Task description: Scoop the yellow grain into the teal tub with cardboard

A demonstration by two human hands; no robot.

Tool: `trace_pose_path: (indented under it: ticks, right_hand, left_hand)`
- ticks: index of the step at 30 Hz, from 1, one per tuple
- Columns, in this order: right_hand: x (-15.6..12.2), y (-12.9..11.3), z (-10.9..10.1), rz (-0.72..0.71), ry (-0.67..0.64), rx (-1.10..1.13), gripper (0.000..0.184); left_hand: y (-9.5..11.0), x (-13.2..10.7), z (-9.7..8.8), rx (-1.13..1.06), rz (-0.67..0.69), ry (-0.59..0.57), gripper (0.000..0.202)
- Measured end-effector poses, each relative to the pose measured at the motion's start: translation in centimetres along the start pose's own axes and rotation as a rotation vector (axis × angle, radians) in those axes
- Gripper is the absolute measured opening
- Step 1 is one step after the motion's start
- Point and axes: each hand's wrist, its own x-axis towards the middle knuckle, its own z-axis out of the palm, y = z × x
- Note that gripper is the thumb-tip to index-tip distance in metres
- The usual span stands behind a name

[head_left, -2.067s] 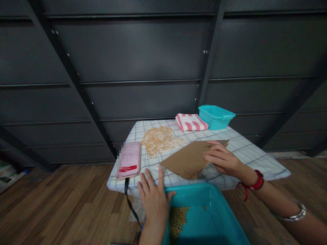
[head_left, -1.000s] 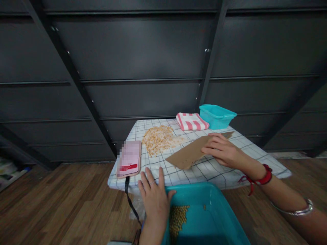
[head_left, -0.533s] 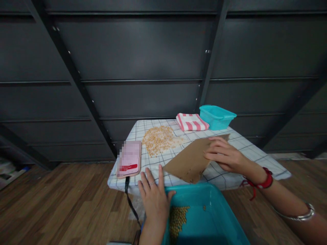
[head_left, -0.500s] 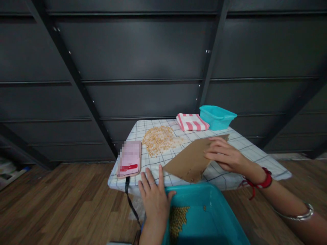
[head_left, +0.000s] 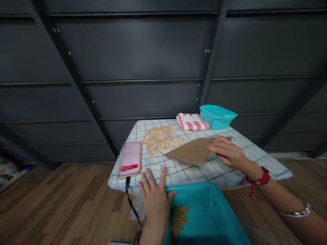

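My right hand (head_left: 227, 151) grips the right part of a brown cardboard piece (head_left: 191, 151), which is tilted over the checked cloth. A few loose yellow beans show on the cloth just under its near edge. My left hand (head_left: 154, 195) has its fingers spread; its thumb lies over the rim of a teal tub (head_left: 214, 190) at the near table edge, and its fingertips rest near the cloth's edge. Inside the tub, beans (head_left: 178, 219) gather on the left side. A pile of yellow beans mixed with whitish grains (head_left: 159, 139) lies beyond the cardboard, to the left.
A pink phone (head_left: 130, 158) lies at the table's left edge, with a black strap (head_left: 130, 199) hanging down. At the back right are a folded pink-and-white striped towel (head_left: 192, 121) and a small turquoise basket (head_left: 217, 117). A dark panelled wall (head_left: 143, 47) stands behind the checked tablecloth (head_left: 252, 160).
The cardboard has moved away from the tub's rim and flattened somewhat, with my right hand shifting slightly right. Some loose beans now show below it. My left hand has stayed almost still.
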Motion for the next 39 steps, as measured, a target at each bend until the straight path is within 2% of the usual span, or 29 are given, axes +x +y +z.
trace_pose_path:
  ticks: [8, 15, 24, 28, 31, 35, 39]
  right_hand:
    - [0.9, -0.6, -1.0, -0.032, -0.150, 0.032, 0.030]
    - [1.4, -0.6, -0.5, -0.054, -0.146, 0.044, 0.033]
    - [2.7, 0.4, 0.5, -0.100, -0.163, 0.104, 0.033]
    - [3.6, 0.4, 1.3, -0.115, -0.173, 0.109, 0.032]
    - [3.6, 0.3, 1.7, -0.104, -0.157, 0.078, 0.033]
    - [3.1, 0.4, 1.6, -0.076, -0.138, 0.042, 0.033]
    - [2.8, 0.2, 1.3, -0.071, -0.135, 0.042, 0.034]
  left_hand:
    - [0.2, 0.1, -0.1, -0.002, -0.009, -0.025, 0.081]
    - [-0.2, -0.1, 0.5, -0.063, -0.001, -0.050, 0.078]
    - [-0.1, 0.2, 0.4, -0.118, -0.036, -0.094, 0.060]
    - [0.1, 0.2, 0.6, -0.114, -0.072, -0.082, 0.060]
    - [0.0, 0.1, 0.5, -0.093, -0.046, -0.061, 0.063]
    - [-0.2, 0.1, 0.1, -0.097, -0.004, -0.055, 0.069]
    - [-0.1, 0.1, -0.1, -0.089, -0.028, -0.068, 0.067]
